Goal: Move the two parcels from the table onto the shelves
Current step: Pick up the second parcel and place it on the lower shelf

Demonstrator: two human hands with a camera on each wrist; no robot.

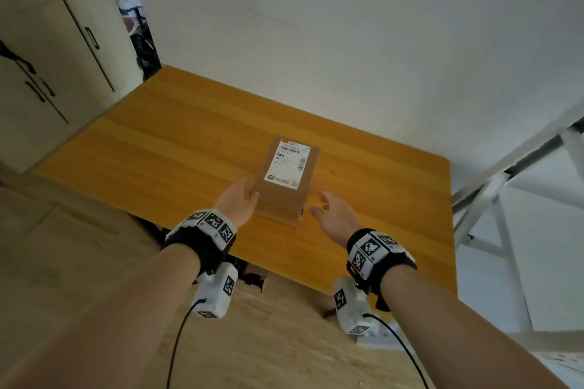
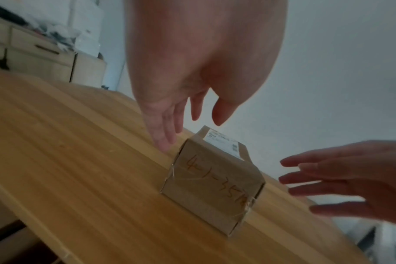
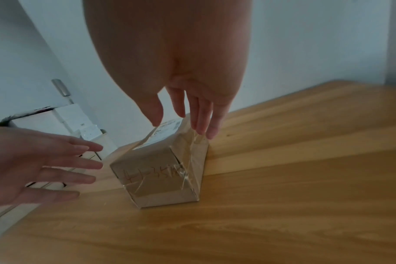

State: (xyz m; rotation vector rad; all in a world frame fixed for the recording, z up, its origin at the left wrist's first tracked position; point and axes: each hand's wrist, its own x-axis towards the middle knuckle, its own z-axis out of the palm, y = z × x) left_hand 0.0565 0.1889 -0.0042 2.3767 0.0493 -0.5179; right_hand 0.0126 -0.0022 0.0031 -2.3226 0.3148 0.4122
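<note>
One brown cardboard parcel (image 1: 289, 174) with a white shipping label on top stands near the front edge of the wooden table (image 1: 158, 142). Handwritten digits run across its near face (image 2: 215, 182) (image 3: 161, 175). My left hand (image 1: 249, 196) (image 2: 192, 132) is open at the parcel's left near corner, fingers straight. My right hand (image 1: 322, 202) (image 3: 181, 128) is open at its right side, fingertips at the taped upper edge. Whether either hand touches the parcel is unclear. No second parcel is in view.
A white metal shelf frame (image 1: 505, 174) stands just right of the table. A pale cupboard (image 1: 47, 57) with dark handles fills the left. A white wall runs behind the table, and wooden floor lies in front of it.
</note>
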